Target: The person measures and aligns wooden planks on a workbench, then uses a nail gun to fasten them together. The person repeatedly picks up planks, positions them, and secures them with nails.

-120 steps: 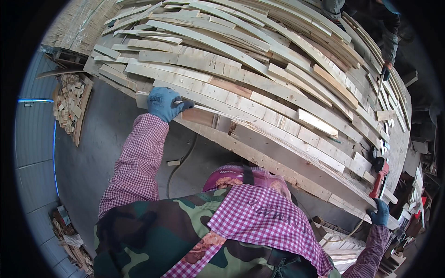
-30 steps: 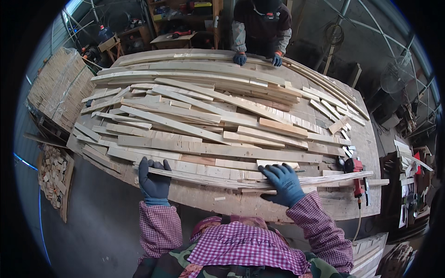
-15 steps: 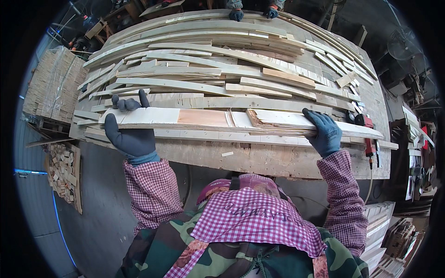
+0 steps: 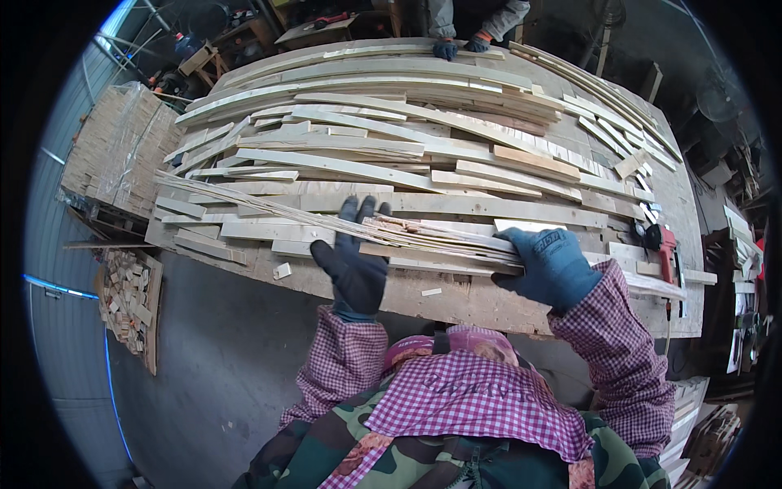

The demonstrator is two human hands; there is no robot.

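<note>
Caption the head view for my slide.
Gloved right hand grips long layered wood over a strip-strewn table; left hand open beneath.

Before me, wooden strips (image 4: 456, 204) lie across the table (image 4: 489, 308), a power tool (image 4: 668, 251) on its right end; beyond its left end, a wood stack (image 4: 122, 147).

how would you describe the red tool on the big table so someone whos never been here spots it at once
Find the big table covered with pale wood strips. Go to its right end, just past the person's right hand, and there is the red tool. Its bright red body sets it apart from the pale wood around it.
</note>
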